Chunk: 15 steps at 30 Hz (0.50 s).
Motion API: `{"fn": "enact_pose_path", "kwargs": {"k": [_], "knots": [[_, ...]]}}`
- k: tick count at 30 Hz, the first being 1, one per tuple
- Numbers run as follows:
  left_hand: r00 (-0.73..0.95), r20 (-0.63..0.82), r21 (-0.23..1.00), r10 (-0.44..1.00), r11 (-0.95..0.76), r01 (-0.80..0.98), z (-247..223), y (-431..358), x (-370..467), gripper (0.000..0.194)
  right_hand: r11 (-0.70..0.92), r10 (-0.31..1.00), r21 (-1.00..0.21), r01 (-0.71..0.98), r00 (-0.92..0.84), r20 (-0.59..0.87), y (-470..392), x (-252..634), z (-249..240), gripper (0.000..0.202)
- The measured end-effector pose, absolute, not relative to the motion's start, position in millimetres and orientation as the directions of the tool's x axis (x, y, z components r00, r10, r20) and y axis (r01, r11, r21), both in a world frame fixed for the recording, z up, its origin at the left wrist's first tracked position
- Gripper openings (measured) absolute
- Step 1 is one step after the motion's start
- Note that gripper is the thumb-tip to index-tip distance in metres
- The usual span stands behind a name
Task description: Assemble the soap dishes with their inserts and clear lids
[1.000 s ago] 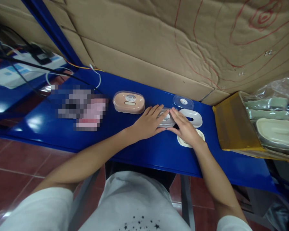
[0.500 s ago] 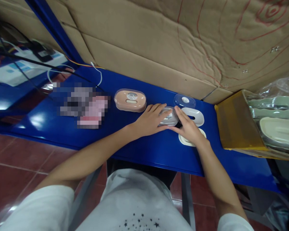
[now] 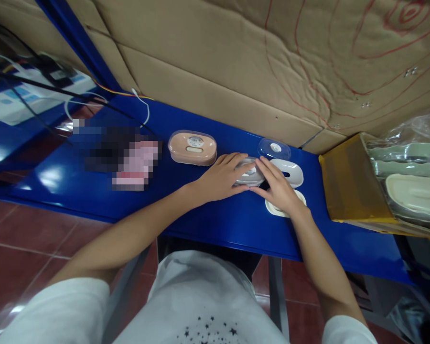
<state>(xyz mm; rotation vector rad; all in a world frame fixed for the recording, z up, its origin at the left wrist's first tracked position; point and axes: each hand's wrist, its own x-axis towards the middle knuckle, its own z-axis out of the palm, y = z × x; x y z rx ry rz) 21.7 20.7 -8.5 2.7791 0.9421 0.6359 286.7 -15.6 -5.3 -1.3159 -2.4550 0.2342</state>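
On the blue counter (image 3: 218, 224), both hands, the left hand (image 3: 215, 182) and the right hand (image 3: 280, 191), hold the clear-lidded box (image 3: 253, 178) between them, fingers spread over its ends. The white slotted piece (image 3: 295, 175) lies just beside it. Whether the lid sits fully down is hard to tell under the fingers. Even pressure at both ends, with thumbs steadying the near side, should keep it level and stop it sliding.

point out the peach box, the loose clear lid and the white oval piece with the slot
peach box (image 3: 193, 149): head view, now, middle of its top
loose clear lid (image 3: 267, 149): head view, now, left of its round sticker
white oval piece (image 3: 295, 176): head view, now, surface right of the slot
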Motion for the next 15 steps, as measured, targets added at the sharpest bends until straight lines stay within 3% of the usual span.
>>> {"fn": "enact_pose_path", "kwargs": {"k": [9, 15], "knots": [[0.748, 0.320, 0.194, 0.582, -0.813, 0.549, -14.9, 20.9, 21.1, 0.076, 0.556, 0.830, -0.250, 0.793, -0.514, 0.216, -14.4, 284.7, -9.0, 0.092], [0.734, 0.337, 0.123, 0.590, -0.800, 0.587, -9.9, 18.7, 21.4, 0.067, 0.570, 0.821, -0.216, 0.793, -0.538, 0.189, -13.9, 284.9, -7.1, 0.088]]}}
